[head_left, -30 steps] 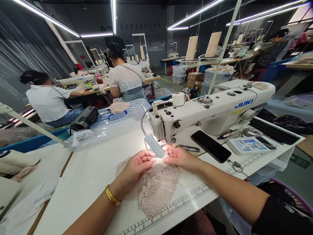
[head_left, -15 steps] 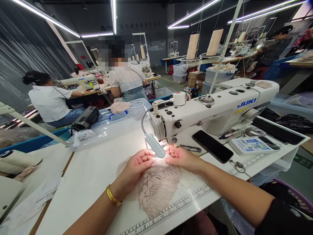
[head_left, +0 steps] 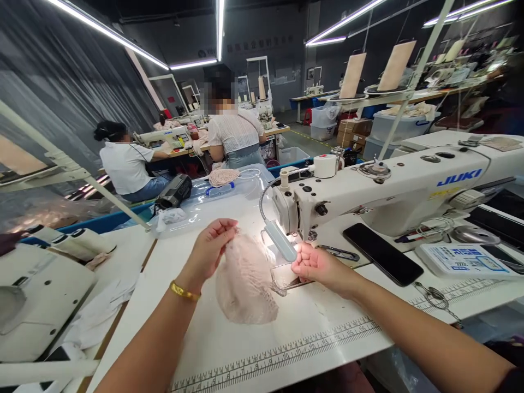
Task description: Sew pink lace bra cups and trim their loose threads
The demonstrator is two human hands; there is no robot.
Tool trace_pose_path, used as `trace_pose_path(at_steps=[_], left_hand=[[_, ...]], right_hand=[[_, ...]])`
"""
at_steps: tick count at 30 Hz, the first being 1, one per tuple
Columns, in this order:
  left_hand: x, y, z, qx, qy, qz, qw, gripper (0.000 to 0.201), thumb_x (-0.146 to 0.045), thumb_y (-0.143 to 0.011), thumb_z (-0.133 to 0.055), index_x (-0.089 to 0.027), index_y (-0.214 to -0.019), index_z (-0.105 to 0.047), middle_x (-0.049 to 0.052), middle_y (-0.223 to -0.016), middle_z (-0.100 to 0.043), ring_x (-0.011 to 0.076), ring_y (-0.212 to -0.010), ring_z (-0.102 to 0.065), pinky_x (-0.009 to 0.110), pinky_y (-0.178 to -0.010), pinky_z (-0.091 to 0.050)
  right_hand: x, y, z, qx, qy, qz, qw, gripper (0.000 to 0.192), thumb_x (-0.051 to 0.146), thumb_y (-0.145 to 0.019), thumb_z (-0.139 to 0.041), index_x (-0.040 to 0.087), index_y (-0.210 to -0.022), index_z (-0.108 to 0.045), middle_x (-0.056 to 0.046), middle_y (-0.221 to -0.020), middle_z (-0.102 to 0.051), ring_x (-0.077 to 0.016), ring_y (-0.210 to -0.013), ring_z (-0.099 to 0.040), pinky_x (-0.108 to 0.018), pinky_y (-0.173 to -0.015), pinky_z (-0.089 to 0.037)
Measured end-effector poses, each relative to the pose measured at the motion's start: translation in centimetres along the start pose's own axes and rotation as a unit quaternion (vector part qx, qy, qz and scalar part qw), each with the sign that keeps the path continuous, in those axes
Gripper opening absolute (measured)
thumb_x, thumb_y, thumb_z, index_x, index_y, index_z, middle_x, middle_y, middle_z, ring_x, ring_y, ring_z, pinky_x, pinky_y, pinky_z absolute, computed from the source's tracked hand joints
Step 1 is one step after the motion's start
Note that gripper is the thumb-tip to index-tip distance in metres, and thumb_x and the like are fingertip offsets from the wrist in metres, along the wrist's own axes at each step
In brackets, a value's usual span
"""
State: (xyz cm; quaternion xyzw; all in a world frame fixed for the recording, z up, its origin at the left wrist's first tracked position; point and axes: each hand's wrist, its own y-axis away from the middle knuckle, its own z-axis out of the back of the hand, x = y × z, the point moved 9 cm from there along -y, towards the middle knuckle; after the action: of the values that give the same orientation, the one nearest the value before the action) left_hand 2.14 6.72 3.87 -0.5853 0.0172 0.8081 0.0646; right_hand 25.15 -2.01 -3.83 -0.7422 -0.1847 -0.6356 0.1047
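My left hand [head_left: 213, 245] pinches the top of a pale pink lace piece [head_left: 245, 281] and holds it lifted above the white table [head_left: 311, 327], so the lace hangs blurred in the air. A gold bangle [head_left: 184, 292] circles that wrist. My right hand [head_left: 313, 265] rests with curled fingers by the needle area of the white JUKI sewing machine [head_left: 393, 188], just right of the machine's small lamp [head_left: 280, 240]. A thread or edge of the lace seems to run toward the right hand; I cannot tell whether it grips it.
A black phone [head_left: 382, 254], small snips [head_left: 436, 297] and a printed box [head_left: 460, 259] lie right of the machine. A clear plastic bin lid [head_left: 221, 204] and black bag [head_left: 174, 191] sit behind. A ruler strip [head_left: 282, 355] lines the table's front edge. Two people sew at machines beyond.
My left hand has lifted the lace off the table and drawn it left, away from the needle. My right hand stayed by the presser foot. The view has swung left.
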Motion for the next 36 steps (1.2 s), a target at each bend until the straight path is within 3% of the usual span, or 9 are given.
trace_pose_path(at_steps=[5,11,15,17,19,22,27,31,36], left_hand=[[-0.7,0.4,6.7,-0.129,-0.141,-0.033,0.981,0.025,-0.036,-0.077,-0.071,-0.022,-0.098,-0.068,0.006,-0.102,-0.065,0.0233,-0.090,-0.055,0.033,-0.075,-0.043],[-0.4,8.0,-2.3,0.244,-0.368,-0.083,0.894,0.011,-0.032,-0.088,-0.064,-0.023,-0.091,-0.070,0.003,-0.091,-0.068,0.0212,-0.080,-0.059,0.032,-0.072,-0.042],[-0.8,13.6,-7.5,0.407,-0.270,-0.089,0.868,0.012,-0.028,-0.093,-0.062,-0.025,-0.100,-0.071,0.002,-0.098,-0.070,0.0190,-0.085,-0.063,0.028,-0.076,-0.045],[-0.6,13.7,-7.7,0.389,-0.274,-0.083,0.876,0.016,-0.029,-0.098,-0.055,-0.025,-0.100,-0.070,0.002,-0.094,-0.070,0.0187,-0.083,-0.063,0.029,-0.075,-0.045],[-0.1,11.9,-6.2,0.276,-0.350,-0.083,0.891,0.017,-0.035,-0.097,-0.056,-0.021,-0.098,-0.067,0.004,-0.091,-0.068,0.0215,-0.082,-0.061,0.033,-0.074,-0.044],[1.2,10.0,-5.3,0.210,-0.405,-0.072,0.887,0.024,-0.042,-0.088,-0.067,-0.019,-0.095,-0.061,0.005,-0.092,-0.064,0.0237,-0.082,-0.057,0.035,-0.072,-0.042],[1.2,8.7,-8.1,0.265,-0.320,-0.064,0.908,0.011,-0.022,-0.087,-0.056,-0.021,-0.075,-0.054,0.001,-0.082,-0.059,0.0194,-0.076,-0.053,0.031,-0.068,-0.040],[0.7,7.2,-9.6,0.269,-0.183,0.004,0.946,0.009,-0.031,-0.088,-0.059,-0.022,-0.090,-0.058,0.002,-0.092,-0.065,0.0191,-0.080,-0.057,0.030,-0.068,-0.044],[1.1,5.9,-11.0,0.320,-0.150,-0.009,0.935,0.023,-0.042,-0.086,-0.069,-0.020,-0.085,-0.063,-0.002,-0.075,-0.053,0.0164,-0.070,-0.048,0.027,-0.061,-0.035]], right_hand=[[-0.3,0.1,-0.3,0.000,0.106,0.024,0.994,0.021,0.040,-0.094,-0.065,0.021,-0.095,-0.056,0.002,-0.082,-0.054,-0.0134,-0.071,-0.051,-0.028,-0.070,-0.043],[1.6,1.6,-3.2,0.048,0.351,0.196,0.914,0.023,0.023,-0.098,-0.056,0.022,-0.118,-0.066,-0.007,-0.098,-0.065,-0.0203,-0.086,-0.058,-0.034,-0.077,-0.048],[2.2,2.5,-5.3,0.094,0.420,0.269,0.862,0.025,0.024,-0.097,-0.062,0.023,-0.121,-0.068,-0.010,-0.110,-0.063,-0.0235,-0.102,-0.057,-0.037,-0.087,-0.049],[2.1,2.6,-5.7,0.100,0.435,0.274,0.852,0.015,0.026,-0.096,-0.065,0.022,-0.109,-0.070,-0.009,-0.108,-0.063,-0.0233,-0.100,-0.057,-0.037,-0.085,-0.049],[1.9,2.6,-5.8,0.101,0.444,0.275,0.847,0.006,0.025,-0.094,-0.067,0.020,-0.097,-0.069,-0.009,-0.105,-0.063,-0.0231,-0.097,-0.056,-0.036,-0.082,-0.048],[2.0,2.5,-5.6,0.099,0.437,0.271,0.852,0.004,0.019,-0.091,-0.067,0.019,-0.089,-0.063,-0.008,-0.103,-0.063,-0.0228,-0.096,-0.056,-0.035,-0.082,-0.048],[2.6,2.2,-4.3,0.066,0.377,0.234,0.894,0.005,0.019,-0.093,-0.061,0.020,-0.089,-0.058,-0.005,-0.095,-0.064,-0.0211,-0.091,-0.056,-0.035,-0.082,-0.046],[2.0,1.7,-2.2,0.018,0.272,0.152,0.950,0.009,0.028,-0.099,-0.057,0.021,-0.101,-0.062,-0.002,-0.091,-0.064,-0.0175,-0.082,-0.057,-0.030,-0.073,-0.045],[1.5,1.1,-1.3,0.016,0.114,0.114,0.987,0.009,0.031,-0.099,-0.060,0.022,-0.098,-0.060,0.000,-0.093,-0.064,-0.0157,-0.083,-0.059,-0.029,-0.074,-0.044]])
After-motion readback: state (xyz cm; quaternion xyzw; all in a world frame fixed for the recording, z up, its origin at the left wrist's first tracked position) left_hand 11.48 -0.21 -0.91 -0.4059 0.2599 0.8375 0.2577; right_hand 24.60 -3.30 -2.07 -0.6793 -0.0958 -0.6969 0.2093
